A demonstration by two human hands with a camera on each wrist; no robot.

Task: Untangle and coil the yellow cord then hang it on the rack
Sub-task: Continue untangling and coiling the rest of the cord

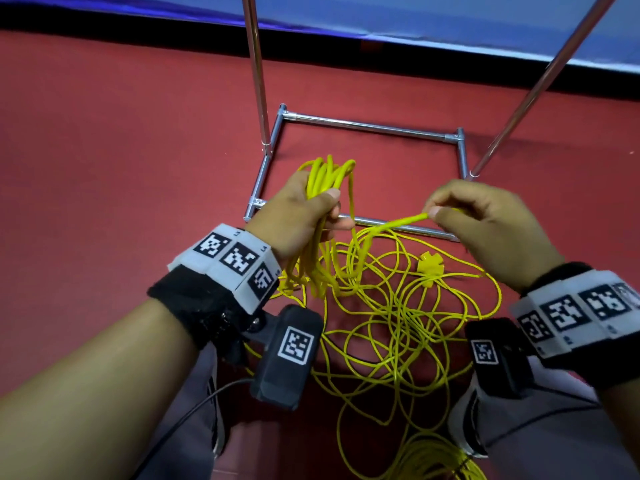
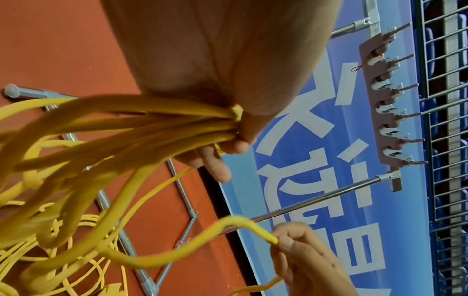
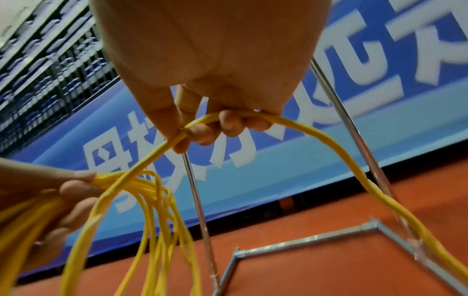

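My left hand [image 1: 304, 209] grips a bundle of several loops of the yellow cord [image 1: 329, 174], held up in front of the rack's base. To its right, my right hand [image 1: 478, 216] pinches a single strand of that cord [image 1: 398, 221] between thumb and fingers. The strand runs from the bundle [image 3: 142, 180] through the right hand's fingers [image 3: 202, 130] and down toward the floor. More of the cord lies in a loose tangle [image 1: 398, 323] on the red floor below both hands. The rack's hook board [image 2: 387, 96] shows only in the left wrist view.
The metal rack's rectangular base frame [image 1: 370, 124] lies on the red floor [image 1: 121, 150] just beyond my hands, with two upright poles [image 1: 258, 71] rising from it. A blue banner [image 3: 278, 170] runs behind. My legs and shoes [image 1: 464, 434] stand at the bottom edge.
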